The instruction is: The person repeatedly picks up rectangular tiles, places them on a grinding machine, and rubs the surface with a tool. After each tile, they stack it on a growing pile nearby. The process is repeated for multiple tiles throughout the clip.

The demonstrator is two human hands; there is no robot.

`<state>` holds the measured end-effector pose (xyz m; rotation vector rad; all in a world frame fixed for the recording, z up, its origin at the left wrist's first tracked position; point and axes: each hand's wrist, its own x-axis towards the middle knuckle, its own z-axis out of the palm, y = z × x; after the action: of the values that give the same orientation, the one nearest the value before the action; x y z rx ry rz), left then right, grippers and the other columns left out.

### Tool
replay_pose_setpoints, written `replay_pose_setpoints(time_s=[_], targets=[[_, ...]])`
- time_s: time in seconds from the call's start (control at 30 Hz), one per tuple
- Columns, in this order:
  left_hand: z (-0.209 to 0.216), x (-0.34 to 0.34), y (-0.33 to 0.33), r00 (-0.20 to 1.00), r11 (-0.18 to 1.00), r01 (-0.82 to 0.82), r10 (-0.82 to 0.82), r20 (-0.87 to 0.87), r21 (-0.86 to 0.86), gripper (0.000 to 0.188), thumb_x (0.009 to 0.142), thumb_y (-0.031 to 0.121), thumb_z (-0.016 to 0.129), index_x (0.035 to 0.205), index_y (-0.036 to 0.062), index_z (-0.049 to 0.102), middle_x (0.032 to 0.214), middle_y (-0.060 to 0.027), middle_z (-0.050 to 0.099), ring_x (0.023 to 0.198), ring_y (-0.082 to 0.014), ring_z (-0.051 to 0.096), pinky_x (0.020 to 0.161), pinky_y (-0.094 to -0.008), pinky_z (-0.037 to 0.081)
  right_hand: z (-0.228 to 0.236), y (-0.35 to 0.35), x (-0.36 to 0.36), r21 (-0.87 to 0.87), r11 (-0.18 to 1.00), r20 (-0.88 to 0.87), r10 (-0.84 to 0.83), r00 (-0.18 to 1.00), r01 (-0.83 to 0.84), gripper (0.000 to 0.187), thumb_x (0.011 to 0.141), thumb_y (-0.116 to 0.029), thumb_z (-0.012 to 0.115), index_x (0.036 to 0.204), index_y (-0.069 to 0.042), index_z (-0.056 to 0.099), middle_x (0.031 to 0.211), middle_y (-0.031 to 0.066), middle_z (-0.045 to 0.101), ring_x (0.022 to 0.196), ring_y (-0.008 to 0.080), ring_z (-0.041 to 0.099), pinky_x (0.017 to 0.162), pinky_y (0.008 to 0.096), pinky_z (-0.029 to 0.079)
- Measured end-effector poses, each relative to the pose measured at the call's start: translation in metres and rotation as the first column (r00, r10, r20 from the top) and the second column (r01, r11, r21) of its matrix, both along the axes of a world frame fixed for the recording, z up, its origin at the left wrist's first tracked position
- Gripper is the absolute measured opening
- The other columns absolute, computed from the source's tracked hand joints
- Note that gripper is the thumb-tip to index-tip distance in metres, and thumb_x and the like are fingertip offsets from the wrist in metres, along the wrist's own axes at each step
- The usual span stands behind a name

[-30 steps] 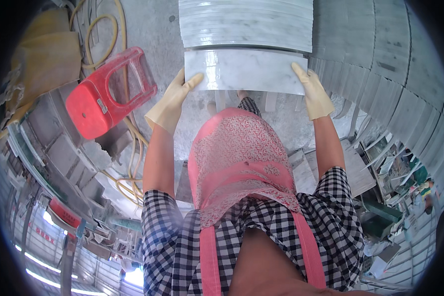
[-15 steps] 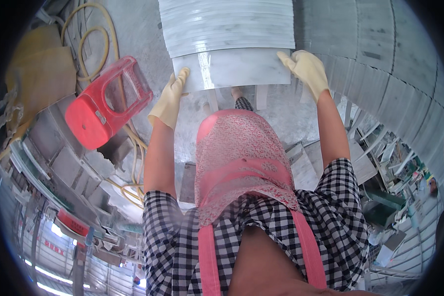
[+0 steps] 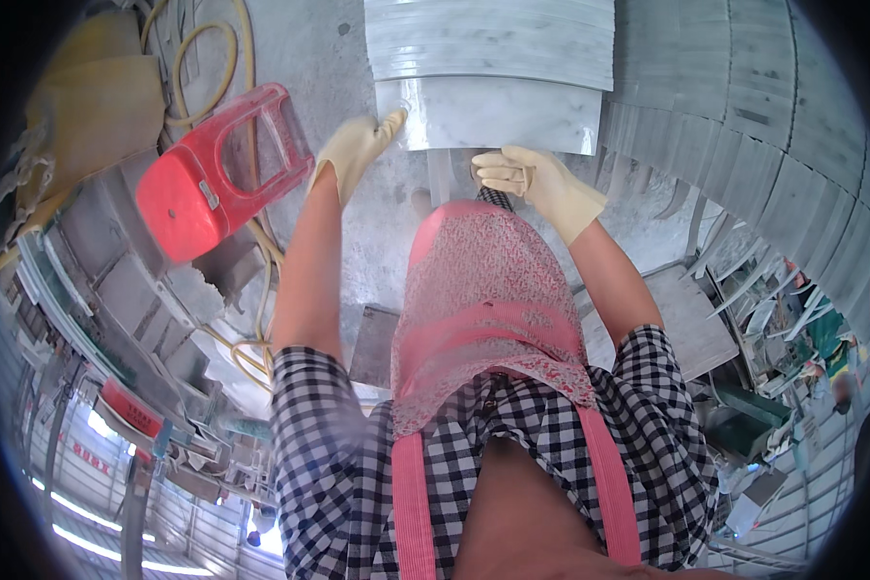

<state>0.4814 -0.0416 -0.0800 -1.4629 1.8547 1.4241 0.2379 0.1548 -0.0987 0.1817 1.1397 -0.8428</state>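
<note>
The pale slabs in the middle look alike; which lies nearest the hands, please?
The front slab, with the left hand at its left edge: its broad face shows, while the slabs behind it show narrow strips.

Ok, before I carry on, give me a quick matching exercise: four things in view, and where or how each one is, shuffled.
Things:
1. Red plastic stool
2. Yellow flexible hose
3. Cream-gloved left hand
4. Cream-gloved right hand

Places and states:
A. By the near edge of the glossy, white, grey-veined rectangular slab
B. Hiding part of the hose
C. Thumb over the slab's left end
D. Bent into loops

Pairs: 1-B, 2-D, 3-C, 4-A
</note>
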Motion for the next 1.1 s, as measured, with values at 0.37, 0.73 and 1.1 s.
replay_pose_setpoints(time_s=[0.37,0.73,1.1], targets=[[-0.016,0.185,0.149,0.625,0.638,-0.758,0.77,-0.129,0.134,0.046,0.095,0.041,0.058,0.119,0.0021,0.064,0.095,-0.0059,0.066,0.084,-0.0123,0.061,0.072,-0.0266,0.048,-0.024,0.011,0.011,0.077,0.996,0.09,-0.05,0.995,0.043,0.042,0.105,-0.027,0.045,0.116,0.01,0.061,0.092,0.0121,0.072,0.067,0.0177,0.065,0.065,0.0283,0.055],[0.002,0.309,0.334,0.557,0.569,-0.822,0.798,0.231,0.019,0.037,0.091,0.03,0.058,0.107,-0.0018,0.067,0.097,-0.0115,0.07,0.087,-0.0244,0.062,0.078,-0.0393,0.047,0.005,-0.015,0.086,-0.05,0.991,0.043,0.13,0.991,-0.128,0.045,0.105,-0.023,0.041,0.14,0.004,0.049,0.135,0.0227,0.059,0.121,0.0325,0.061,0.099,0.0404,0.054],[0.041,0.284,0.374,0.408,0.41,-0.912,0.896,0.173,0.03,0.05,0.093,0.029,0.064,0.13,-0.0033,0.058,0.123,-0.0129,0.063,0.114,-0.0209,0.057,0.098,-0.0327,0.043,-0.019,-0.051,0.123,-0.142,0.985,-0.09,-0.11,0.99,0.097,0.043,0.099,-0.005,0.036,0.127,0.025,0.044,0.131,0.0349,0.054,0.122,0.0396,0.059,0.104,0.0427,0.053]])
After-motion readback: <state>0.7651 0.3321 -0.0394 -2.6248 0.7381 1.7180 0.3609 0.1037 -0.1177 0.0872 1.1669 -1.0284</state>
